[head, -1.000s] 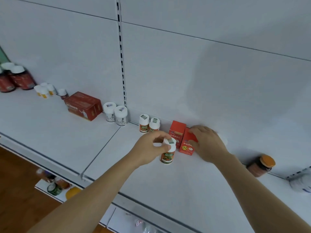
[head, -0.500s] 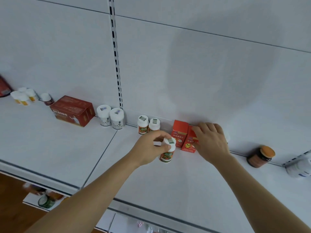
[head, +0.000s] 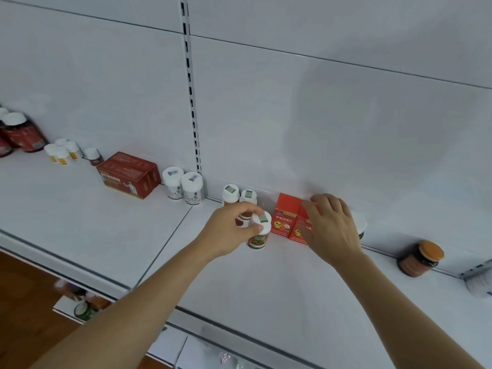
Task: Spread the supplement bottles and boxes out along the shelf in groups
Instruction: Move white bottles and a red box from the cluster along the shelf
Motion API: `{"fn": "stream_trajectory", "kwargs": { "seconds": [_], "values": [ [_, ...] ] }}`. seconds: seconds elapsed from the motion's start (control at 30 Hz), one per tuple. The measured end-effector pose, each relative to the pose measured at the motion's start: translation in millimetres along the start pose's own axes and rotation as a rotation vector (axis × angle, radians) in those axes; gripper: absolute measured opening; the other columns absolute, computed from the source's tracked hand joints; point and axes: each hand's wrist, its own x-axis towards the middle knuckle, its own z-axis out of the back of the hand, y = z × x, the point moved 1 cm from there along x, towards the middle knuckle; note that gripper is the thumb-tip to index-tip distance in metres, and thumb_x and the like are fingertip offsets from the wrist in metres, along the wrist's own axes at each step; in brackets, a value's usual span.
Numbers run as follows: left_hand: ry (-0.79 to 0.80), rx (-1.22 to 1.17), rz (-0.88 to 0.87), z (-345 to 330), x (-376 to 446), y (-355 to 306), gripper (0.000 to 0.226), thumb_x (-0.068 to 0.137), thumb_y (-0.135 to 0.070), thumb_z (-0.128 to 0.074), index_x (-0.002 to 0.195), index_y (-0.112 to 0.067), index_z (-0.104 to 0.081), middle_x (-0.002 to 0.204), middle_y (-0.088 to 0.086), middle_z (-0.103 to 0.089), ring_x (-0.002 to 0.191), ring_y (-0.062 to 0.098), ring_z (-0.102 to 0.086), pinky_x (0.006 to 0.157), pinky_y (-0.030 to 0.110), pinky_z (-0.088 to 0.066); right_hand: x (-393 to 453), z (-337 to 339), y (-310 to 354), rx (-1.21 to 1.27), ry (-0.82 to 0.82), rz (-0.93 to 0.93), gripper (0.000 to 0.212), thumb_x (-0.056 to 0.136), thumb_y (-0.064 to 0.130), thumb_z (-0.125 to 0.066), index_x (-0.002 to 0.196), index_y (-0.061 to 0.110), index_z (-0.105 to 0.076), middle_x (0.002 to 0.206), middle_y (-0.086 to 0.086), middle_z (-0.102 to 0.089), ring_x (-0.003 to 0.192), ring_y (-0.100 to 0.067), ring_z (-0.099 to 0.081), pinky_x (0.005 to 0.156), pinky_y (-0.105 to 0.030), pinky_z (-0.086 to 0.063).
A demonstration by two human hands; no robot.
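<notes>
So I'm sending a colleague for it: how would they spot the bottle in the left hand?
Find the slotted upright on the back wall, then look right along the shelf. The left hand grips a white-capped bottle, the only one standing forward of the row.

White metal shelving unit, seen from above and close. Back wall of pale grey-white flat panels (head: 332, 123), with thin dark horizontal seams running across them. Slotted white vertical upright (head: 192, 102) divides the back wall, a column of dark rectangular slots down its length. Wide white shelf board (head: 266, 294) meets the foot of that upright; a thin dark joint runs forward from there across the board. Shelf's front lip is a grey rail, below and left of the upright. Brown wooden floor (head: 24, 315) shows under the lip, far lower left. Light soft, even; a faint broad shadow lies on the panels right of the upright.
</notes>
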Motion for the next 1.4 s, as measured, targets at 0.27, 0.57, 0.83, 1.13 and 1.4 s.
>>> {"fn": "stream_trajectory", "kwargs": {
  "seconds": [0.27,0.57,0.83,1.13,1.4],
  "values": [
    [-0.050,0.251,-0.059,47,9,34,0.037,0.088,-0.015,-0.071,0.123,-0.025,-0.065,0.113,-0.014,-0.064,0.089,0.010,-0.067,0.086,0.030,-0.054,-1,2,66,0.188,-0.019,0.047,0.036,0.082,0.030,-0.061,0.112,0.011,-0.065,0.114,-0.012,-0.059,0.111,-0.035,-0.054,0.093,-0.046,-0.046],
    [0.039,0.414,-0.223,57,34,70,0.034,0.092,-0.009,-0.063,0.124,-0.018,-0.064,0.126,-0.002,-0.063,0.105,0.019,-0.058,0.090,0.036,-0.051,1,-7,92,0.122,0.082,-0.056,0.037,0.079,0.028,-0.073,0.110,0.010,-0.065,0.121,-0.012,-0.058,0.124,-0.038,-0.048,0.099,-0.050,-0.046],
    [0.031,0.487,-0.363,57,40,77,0.034,0.088,-0.015,-0.069,0.121,-0.015,-0.062,0.122,-0.003,-0.057,0.101,0.018,-0.058,0.081,0.029,-0.048,2,-8,108,0.049,0.152,-0.130,0.046,0.080,0.032,-0.072,0.119,0.009,-0.061,0.134,-0.015,-0.055,0.137,-0.040,-0.039,0.108,-0.053,-0.040],
    [-0.006,0.562,-0.423,51,45,78,0.028,0.087,-0.019,-0.068,0.114,-0.015,-0.060,0.118,-0.001,-0.055,0.104,0.025,-0.058,0.076,0.038,-0.052,2,-1,112,0.005,0.160,-0.191,0.047,0.080,0.031,-0.072,0.121,0.010,-0.063,0.133,-0.013,-0.056,0.137,-0.038,-0.040,0.109,-0.051,-0.039],
    [-0.087,0.593,-0.477,52,40,69,0.043,0.081,-0.022,-0.070,0.120,-0.016,-0.053,0.128,0.007,-0.051,0.112,0.031,-0.054,0.090,0.042,-0.049,-7,8,110,-0.019,0.211,-0.255,0.054,0.084,0.035,-0.068,0.131,0.010,-0.058,0.140,-0.014,-0.053,0.140,-0.036,-0.038,0.112,-0.051,-0.033]
  ]
}}
